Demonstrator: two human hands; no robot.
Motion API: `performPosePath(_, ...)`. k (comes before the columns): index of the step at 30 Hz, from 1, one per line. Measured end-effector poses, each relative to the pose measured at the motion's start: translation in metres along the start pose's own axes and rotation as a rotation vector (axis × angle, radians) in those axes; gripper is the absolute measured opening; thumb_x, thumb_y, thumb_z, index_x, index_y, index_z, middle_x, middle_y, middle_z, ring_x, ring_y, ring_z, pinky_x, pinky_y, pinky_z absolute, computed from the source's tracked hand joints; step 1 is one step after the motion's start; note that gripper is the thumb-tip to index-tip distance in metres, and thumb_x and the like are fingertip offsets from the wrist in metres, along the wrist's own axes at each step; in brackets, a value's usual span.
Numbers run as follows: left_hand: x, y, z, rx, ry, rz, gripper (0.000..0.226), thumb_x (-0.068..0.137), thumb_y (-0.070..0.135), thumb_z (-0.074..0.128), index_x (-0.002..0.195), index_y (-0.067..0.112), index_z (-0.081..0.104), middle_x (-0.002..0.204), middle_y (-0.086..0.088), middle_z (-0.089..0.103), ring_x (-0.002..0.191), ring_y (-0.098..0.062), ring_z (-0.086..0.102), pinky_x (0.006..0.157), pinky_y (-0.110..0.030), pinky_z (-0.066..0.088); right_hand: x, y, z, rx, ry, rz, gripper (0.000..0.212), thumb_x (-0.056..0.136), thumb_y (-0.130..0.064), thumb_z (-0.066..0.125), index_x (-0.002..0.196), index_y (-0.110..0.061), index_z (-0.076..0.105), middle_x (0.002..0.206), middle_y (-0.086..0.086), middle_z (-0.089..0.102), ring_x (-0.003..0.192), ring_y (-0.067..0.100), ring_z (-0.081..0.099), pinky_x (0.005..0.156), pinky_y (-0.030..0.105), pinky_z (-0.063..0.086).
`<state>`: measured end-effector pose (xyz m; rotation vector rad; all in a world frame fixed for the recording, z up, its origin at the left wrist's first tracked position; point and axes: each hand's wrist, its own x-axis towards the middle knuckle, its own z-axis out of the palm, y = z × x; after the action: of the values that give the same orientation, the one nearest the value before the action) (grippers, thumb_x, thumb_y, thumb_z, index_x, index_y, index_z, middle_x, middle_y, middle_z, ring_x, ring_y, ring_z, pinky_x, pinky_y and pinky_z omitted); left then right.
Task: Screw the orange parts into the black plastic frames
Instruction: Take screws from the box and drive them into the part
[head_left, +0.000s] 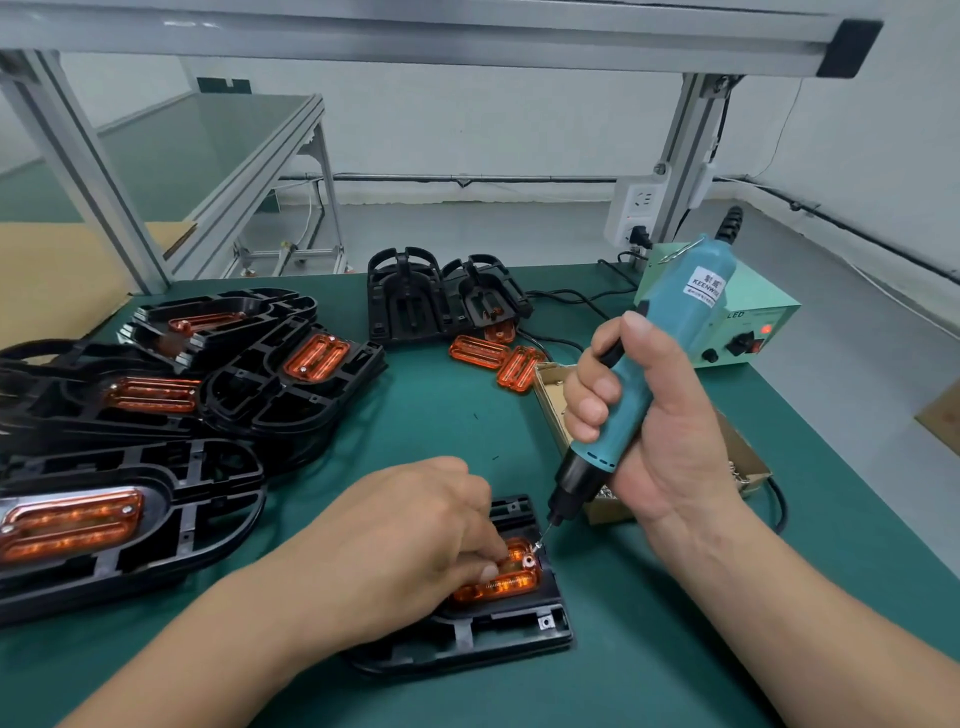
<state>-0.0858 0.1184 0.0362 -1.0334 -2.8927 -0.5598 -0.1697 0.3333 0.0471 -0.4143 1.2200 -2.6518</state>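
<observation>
1. While the left hand (415, 535) pins the orange part (498, 582) w/ curled fingertips, that part sits in a black frame (498, 634) at the bench (441, 415) front.
2. Right hand (670, 426) wrapped tight round a teal screwdriver (670, 332), tilted; bit tip at the part's right-end hole, just beside left fingertips.
3. Finished frames (156, 389) piled left; spare orange pieces (493, 358) further back, well apart from both hands.

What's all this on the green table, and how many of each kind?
Black plastic frames: 7 in view, the pile may hide more
Orange translucent parts seated in frames: 5
Orange translucent parts lying loose: 3
Blue electric screwdriver: 1
Open cardboard box of screws: 1
Pale green power box: 1
Total: 18
</observation>
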Motion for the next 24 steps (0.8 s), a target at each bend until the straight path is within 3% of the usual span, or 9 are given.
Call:
performPosePath(14,0.001,-0.001,0.003,0.004,-0.023,0.0,0.021,0.102,0.047,0.062,0.112,0.038,0.079,0.095,0.016,0.061,0.095,-0.003,0.049,0.079,-0.029,0.049,-0.003,0.005,0.002,-0.083,-0.089,0.001,0.022,0.092,-0.035,0.07,0.088,-0.015,0.061,0.062,0.0,0.047,0.052,0.015,0.048,0.048,0.026,0.044)
performPosePath(18,0.002,0.001,0.002,0.008,-0.028,-0.002,0.021,0.102,0.046,0.063,0.112,0.037,0.079,0.096,0.015,0.063,0.096,-0.004,0.05,0.08,-0.029,0.049,-0.007,0.002,0.008,-0.145,-0.18,-0.019,0.038,0.085,-0.043,0.084,0.09,-0.014,0.06,0.063,0.001,0.048,0.051,0.016,0.05,0.048,0.027,0.045)
performPosePath(24,0.003,0.003,0.003,0.035,-0.045,-0.029,0.024,0.104,0.046,0.058,0.115,0.038,0.077,0.098,0.013,0.061,0.098,-0.006,0.048,0.08,-0.03,0.047,-0.014,0.001,0.022,-0.231,-0.322,-0.078,0.046,0.088,-0.048,0.083,0.092,-0.01,0.057,0.062,0.003,0.048,0.049,0.02,0.051,0.049,0.027,0.047)
